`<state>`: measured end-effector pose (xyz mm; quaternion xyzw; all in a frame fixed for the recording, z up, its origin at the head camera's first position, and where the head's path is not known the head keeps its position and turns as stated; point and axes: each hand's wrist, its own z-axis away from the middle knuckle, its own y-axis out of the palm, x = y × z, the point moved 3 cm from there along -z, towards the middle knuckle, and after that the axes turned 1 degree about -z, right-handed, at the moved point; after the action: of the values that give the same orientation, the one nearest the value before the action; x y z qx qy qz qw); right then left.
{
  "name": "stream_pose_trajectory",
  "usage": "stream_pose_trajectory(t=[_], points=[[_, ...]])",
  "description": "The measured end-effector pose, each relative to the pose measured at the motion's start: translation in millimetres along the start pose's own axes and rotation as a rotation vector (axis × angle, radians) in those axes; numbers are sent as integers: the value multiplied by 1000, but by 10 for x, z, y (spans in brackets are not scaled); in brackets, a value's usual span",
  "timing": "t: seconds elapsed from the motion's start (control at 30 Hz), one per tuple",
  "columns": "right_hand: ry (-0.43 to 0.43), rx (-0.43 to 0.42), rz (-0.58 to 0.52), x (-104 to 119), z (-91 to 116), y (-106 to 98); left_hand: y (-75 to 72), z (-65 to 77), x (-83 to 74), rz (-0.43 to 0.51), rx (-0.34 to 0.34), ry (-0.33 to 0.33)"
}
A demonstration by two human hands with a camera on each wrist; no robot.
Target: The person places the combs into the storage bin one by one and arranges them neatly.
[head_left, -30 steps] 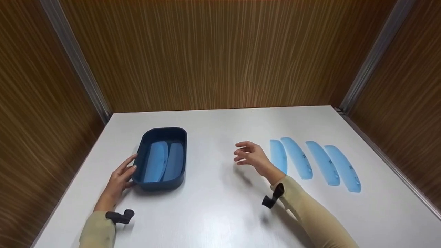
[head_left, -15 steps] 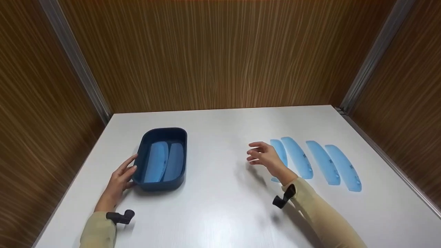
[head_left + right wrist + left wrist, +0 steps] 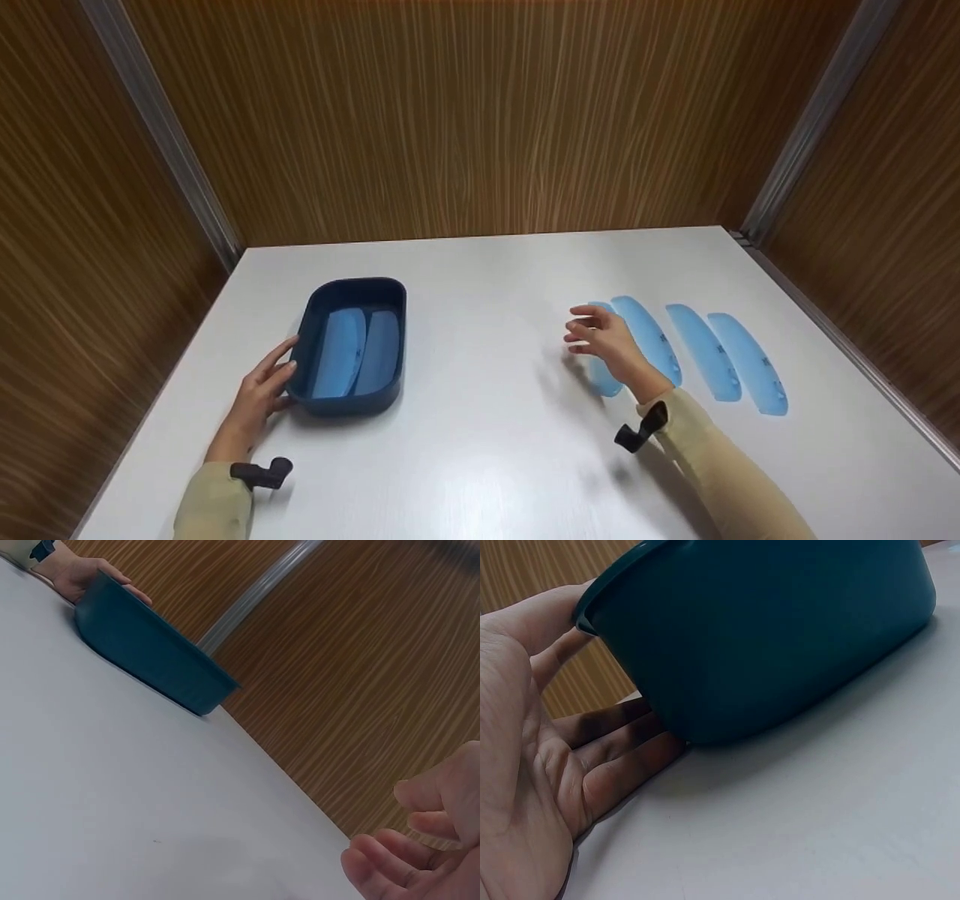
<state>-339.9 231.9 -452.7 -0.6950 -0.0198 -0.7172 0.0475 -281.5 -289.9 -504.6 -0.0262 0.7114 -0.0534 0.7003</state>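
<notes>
The person's right hand [image 3: 609, 341] appears raised above the nearest flat, curved, pale-blue strip of what looks like thin plastic [image 3: 604, 379], partly hiding it in the head view. Its fingers are loosely bent, with a gap between thumb and fingertips, and hold nothing.

That strip lies at the left end of a row on the white counter [image 3: 480, 457]. Next to it lie a second pale-blue strip [image 3: 654, 345], a third pale-blue strip [image 3: 703, 354] and a fourth pale-blue strip [image 3: 748, 366], with small dark marks along their right edges.

The left hand [image 3: 253, 401] rests against the near-left side of a dark-blue, round-cornered, rectangular tub, probably plastic [image 3: 343, 406], its fingers spread and fairly straight on the rim and lower wall. Inside, a lighter blue strip [image 3: 340, 352] and a darker-looking blue strip [image 3: 381, 352] lie side by side.

Each strip is probably light and fairly stiff, perhaps slick, and likely to slide if pushed. Lying so flat, it offers little edge; a thumb and fingertip pinch across the narrow width near the middle should lift it most evenly. The tub looks rigid and light enough to shift, so its rim or side wall seems the best hold.
</notes>
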Motion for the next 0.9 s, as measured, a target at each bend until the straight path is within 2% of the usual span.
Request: stream_pose_trajectory(t=[0.13, 0.27, 0.53, 0.77, 0.9], points=[[28, -70, 23, 23, 6, -107, -7, 5, -11, 11, 4, 1], [51, -139, 114, 25, 12, -213, -8, 8, -19, 21, 15, 4], [90, -183, 275, -14, 31, -334, -19, 9, -17, -2, 4, 3], [77, -207, 500, -58, 21, -375, -21, 7, -5, -9, -2, 6], [94, -193, 674, -94, 4, -370, -3, 0, 4, -5, 3, 9]])
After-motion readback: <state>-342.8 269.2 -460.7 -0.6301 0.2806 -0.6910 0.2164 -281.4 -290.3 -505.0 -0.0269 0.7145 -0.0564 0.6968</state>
